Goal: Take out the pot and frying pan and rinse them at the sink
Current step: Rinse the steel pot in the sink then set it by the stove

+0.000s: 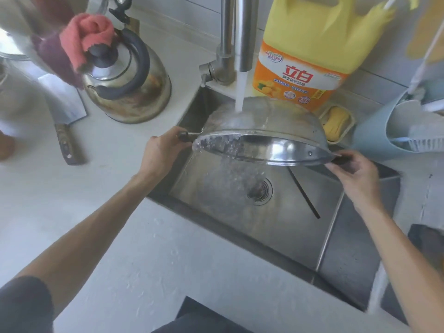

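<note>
A steel pot hangs upside down and tilted over the sink, under the running faucet. Water strikes its rounded bottom and pours off the left rim into the basin near the drain. My left hand grips the pot's dark left handle. My right hand grips the dark handle on the right side. No frying pan shows in this view.
A steel kettle with a red cloth on top stands left of the faucet. A cleaver lies on the white counter. A yellow detergent jug, a soap dish and a blue holder stand behind the sink. A dark utensil lies in the basin.
</note>
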`<state>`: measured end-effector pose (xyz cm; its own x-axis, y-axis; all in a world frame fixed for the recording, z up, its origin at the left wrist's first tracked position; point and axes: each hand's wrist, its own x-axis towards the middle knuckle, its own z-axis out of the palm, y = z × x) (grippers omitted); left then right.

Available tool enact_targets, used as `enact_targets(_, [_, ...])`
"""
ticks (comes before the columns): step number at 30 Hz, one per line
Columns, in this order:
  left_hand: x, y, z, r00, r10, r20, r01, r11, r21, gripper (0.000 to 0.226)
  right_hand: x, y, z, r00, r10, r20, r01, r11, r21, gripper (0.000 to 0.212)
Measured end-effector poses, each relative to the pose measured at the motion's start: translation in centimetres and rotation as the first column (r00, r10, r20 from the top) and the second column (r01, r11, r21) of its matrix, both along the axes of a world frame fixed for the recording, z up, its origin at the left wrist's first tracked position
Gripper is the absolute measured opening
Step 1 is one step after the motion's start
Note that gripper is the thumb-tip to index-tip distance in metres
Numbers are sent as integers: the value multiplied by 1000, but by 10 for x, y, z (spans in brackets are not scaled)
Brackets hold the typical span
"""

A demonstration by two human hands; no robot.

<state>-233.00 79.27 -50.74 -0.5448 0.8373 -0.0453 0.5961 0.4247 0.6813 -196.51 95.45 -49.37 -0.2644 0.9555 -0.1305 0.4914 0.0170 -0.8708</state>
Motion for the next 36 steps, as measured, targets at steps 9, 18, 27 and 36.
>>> enact_targets(9, [4,-1,-20,695,-108,711,156,988,-3,33,9,3,10,989,81,-126,-35,941,337,19])
enact_targets(18, [24,-13,-39,578,8,816,-16,1000,2,21,7,3,11,999,33,18,-36,987,157,39])
enact_targets(27, [-17,8,31,835,136,533,-220,971,97,26,-8,-20,-24,954,16,-299,-210,746,-631,44])
enact_targets(36, [-70,53,60,880,-147,452,181,983,-31,28,-29,-86,-37,956,51,-290,-215,792,-571,57])
